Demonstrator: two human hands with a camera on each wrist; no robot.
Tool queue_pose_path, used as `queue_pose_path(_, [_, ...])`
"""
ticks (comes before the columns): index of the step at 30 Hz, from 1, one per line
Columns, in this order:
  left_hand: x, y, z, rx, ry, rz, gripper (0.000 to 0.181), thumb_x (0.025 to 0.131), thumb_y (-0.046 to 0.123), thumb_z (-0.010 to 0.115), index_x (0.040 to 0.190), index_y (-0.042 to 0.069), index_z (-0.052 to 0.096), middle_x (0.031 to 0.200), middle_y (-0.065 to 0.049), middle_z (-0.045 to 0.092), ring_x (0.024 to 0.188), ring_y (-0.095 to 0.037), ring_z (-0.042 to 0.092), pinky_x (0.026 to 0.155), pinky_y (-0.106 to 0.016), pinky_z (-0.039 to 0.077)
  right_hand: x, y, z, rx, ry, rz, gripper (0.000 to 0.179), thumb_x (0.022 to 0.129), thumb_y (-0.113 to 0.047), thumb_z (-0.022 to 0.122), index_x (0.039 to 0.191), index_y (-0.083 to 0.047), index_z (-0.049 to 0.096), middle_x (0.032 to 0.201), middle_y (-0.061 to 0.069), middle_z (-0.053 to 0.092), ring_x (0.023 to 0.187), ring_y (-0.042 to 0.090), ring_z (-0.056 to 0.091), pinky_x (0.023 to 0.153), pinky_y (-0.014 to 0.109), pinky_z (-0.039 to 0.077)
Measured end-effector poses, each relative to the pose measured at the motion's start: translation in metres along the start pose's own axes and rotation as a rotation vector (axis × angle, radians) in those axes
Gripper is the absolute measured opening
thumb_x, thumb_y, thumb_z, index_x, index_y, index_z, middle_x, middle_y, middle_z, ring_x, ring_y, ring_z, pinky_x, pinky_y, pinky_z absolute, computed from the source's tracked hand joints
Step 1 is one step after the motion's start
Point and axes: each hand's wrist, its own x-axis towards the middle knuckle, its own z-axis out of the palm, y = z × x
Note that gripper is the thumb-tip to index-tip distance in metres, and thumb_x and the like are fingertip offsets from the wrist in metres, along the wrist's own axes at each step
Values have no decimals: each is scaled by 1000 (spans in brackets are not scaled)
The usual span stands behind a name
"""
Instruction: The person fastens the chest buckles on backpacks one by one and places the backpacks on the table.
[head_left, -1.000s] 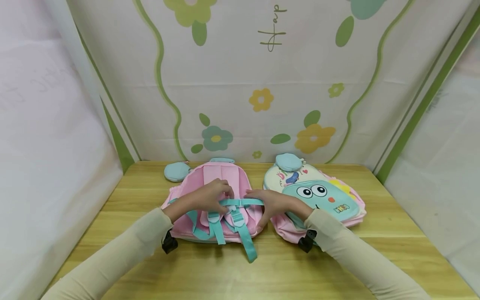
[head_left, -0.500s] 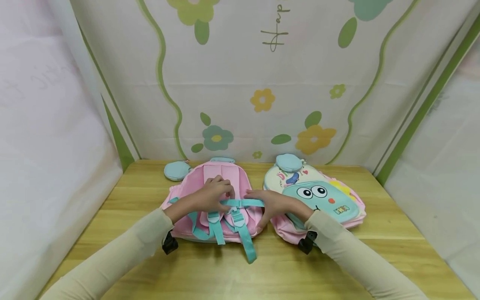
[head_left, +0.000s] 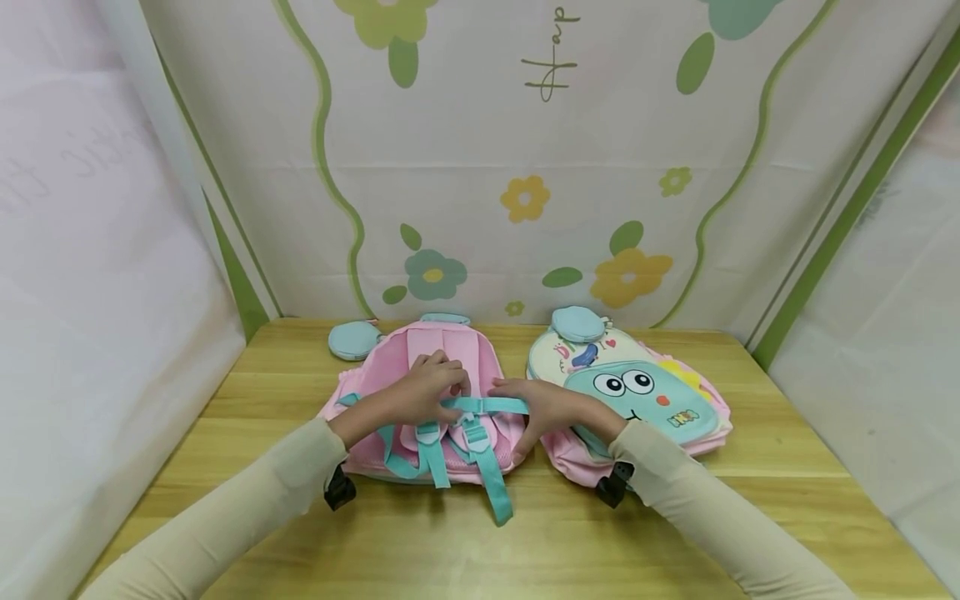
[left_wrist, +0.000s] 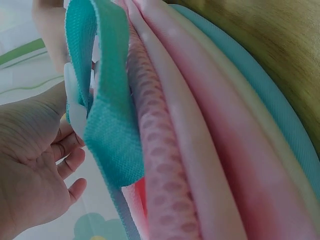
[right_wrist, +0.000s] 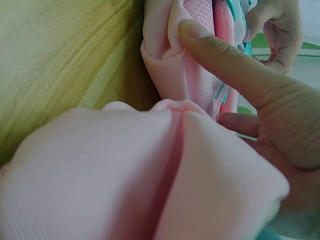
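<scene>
A pink backpack (head_left: 375,379) lies back side up on the wooden table, its shoulder straps and teal webbing straps (head_left: 491,483) on top. My left hand (head_left: 423,387) pinches the left end of a teal cross strap (head_left: 502,405) between thumb and fingers. Beside it, a white plastic buckle (left_wrist: 75,95) shows in the left wrist view. My right hand (head_left: 551,408) is spread at the backpack's right side, fingers by the strap's other end. Its straight thumb (right_wrist: 225,55) rests against the pink side fabric in the right wrist view.
A second backpack (head_left: 645,400), cream and teal with a cartoon face, lies face up to the right, close under the right wrist. Round light-blue pouches (head_left: 354,342) sit by both bags. Printed fabric walls (head_left: 465,125) enclose the table (head_left: 247,408).
Both hands stay in nearly the same place on the backpack and strap. The head view shifts very slightly.
</scene>
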Motion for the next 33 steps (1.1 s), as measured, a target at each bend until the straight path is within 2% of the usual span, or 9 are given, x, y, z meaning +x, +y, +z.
queue_pose_path(8, [1,4,1,22,17,15,17,87,19,79,92,16,63,87,-1,56,90,-15,40,86,-43,33,0,0,0,1,-3,-16,111,67,-40,96,157,-10,40,164,10,36,154,32,29,122,52,30])
queue_pose_path(19, [5,8,5,-21,32,29,19,84,20,81,90,16,63,85,4,56,86,-12,38,88,-41,31,0,0,2,25,-9,-13,110,67,-38,96,157,-10,39,165,11,34,153,32,32,121,52,32])
queue_pose_path(24, [7,11,4,-14,26,24,24,80,24,84,86,16,62,83,5,55,83,-11,37,85,-38,31,-2,-3,2,41,-12,-3,110,68,-36,96,158,-10,38,166,11,32,153,32,31,121,52,31])
queue_pose_path(33, [10,14,5,15,45,14,29,80,30,86,81,18,59,80,7,55,81,-10,37,85,-37,32,-4,-4,1,47,-3,-16,110,68,-35,96,157,-7,37,166,13,32,152,33,31,121,52,32])
